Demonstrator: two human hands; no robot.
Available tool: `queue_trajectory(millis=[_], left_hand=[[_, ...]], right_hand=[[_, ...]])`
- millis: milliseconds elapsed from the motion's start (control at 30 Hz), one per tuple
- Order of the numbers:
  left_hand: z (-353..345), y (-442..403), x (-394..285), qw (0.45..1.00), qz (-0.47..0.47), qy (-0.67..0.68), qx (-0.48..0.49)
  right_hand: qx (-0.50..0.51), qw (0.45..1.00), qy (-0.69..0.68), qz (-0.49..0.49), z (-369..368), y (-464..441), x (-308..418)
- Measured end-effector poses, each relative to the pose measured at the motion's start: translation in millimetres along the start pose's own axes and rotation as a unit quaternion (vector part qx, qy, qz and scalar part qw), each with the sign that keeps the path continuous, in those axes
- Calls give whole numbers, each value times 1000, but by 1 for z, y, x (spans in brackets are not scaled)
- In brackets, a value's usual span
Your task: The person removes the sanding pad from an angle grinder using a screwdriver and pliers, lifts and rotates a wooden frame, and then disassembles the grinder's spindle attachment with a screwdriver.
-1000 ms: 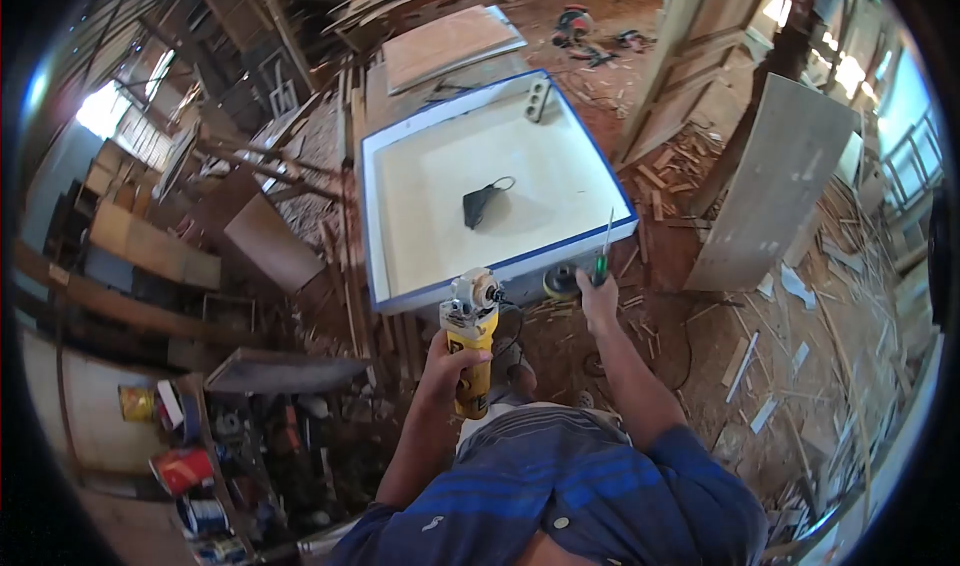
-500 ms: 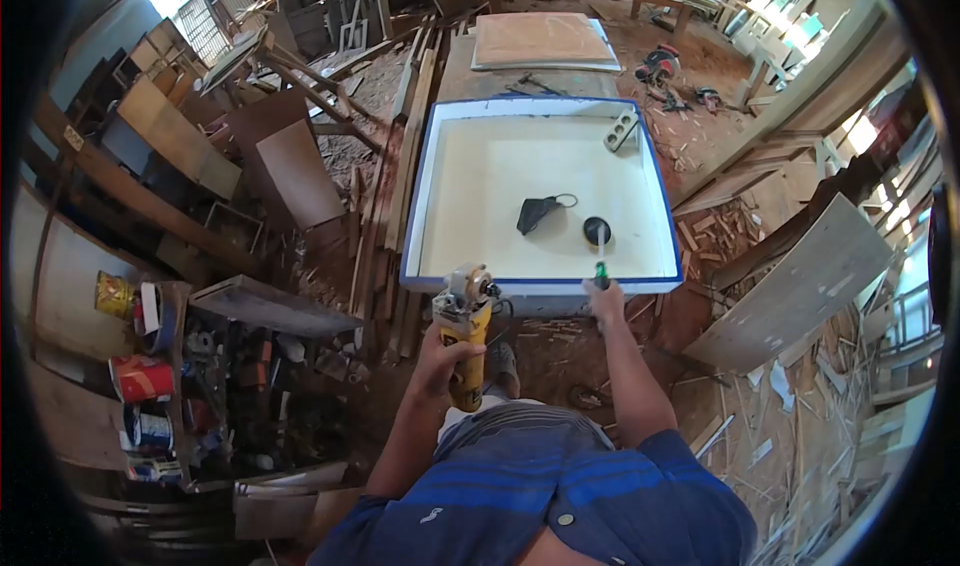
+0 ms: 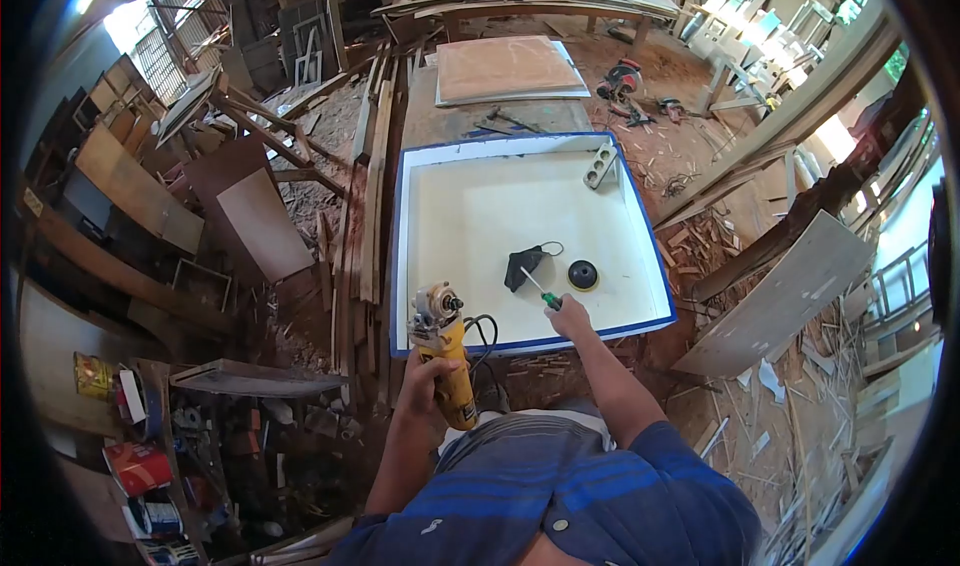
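My left hand (image 3: 424, 380) is wrapped round the yellow body of an angle grinder (image 3: 454, 384), its bare metal head and spindle pointing up and no disc on it. In my right hand (image 3: 569, 319) is a screwdriver (image 3: 552, 301) with a green handle, held over the near part of a white, blue-edged tray-like box (image 3: 470, 196). The screwdriver's shaft points up and left, its tip overlapping a black cloth item (image 3: 519, 269) that resembles a face mask with a loop; contact cannot be judged. Right of it lies a round black pad (image 3: 582, 275).
A power strip (image 3: 600, 167) leans in the box's far right corner. Behind the box are a hammer (image 3: 512, 119) and stacked brown panels (image 3: 500, 70). A red-and-black power tool (image 3: 620, 80) sits on the floor. Planks (image 3: 376, 186) run along the left, and a shelf with tins (image 3: 136, 468) stands nearer.
My right hand has swung the screwdriver leftward, from over the round pad to the black cloth item. The view has tilted upward. The grinder stays in my left hand.
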State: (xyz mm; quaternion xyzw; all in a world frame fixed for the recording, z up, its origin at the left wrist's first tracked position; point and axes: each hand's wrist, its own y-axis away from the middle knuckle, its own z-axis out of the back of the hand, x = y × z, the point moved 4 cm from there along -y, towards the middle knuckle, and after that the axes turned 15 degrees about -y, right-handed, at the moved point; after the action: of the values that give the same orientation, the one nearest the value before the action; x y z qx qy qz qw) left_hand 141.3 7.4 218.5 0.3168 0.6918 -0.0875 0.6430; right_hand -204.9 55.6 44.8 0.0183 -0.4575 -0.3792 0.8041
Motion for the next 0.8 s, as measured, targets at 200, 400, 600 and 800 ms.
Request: queue_trajectory(millis=[200, 400, 600, 800], left_hand=[[6, -12, -1, 1000, 2, 21, -14], [-12, -1, -3, 996, -1, 36, -81], [-47, 20, -16, 985, -11, 34, -170], [-81, 30, 0, 976, -13, 43, -212]], right_hand=[[33, 996, 85, 23, 3, -35, -18], [41, 991, 120, 46, 6, -79, -73], [213, 945, 93, 231, 8, -36, -51], [372, 880, 171, 242, -14, 35, 13]])
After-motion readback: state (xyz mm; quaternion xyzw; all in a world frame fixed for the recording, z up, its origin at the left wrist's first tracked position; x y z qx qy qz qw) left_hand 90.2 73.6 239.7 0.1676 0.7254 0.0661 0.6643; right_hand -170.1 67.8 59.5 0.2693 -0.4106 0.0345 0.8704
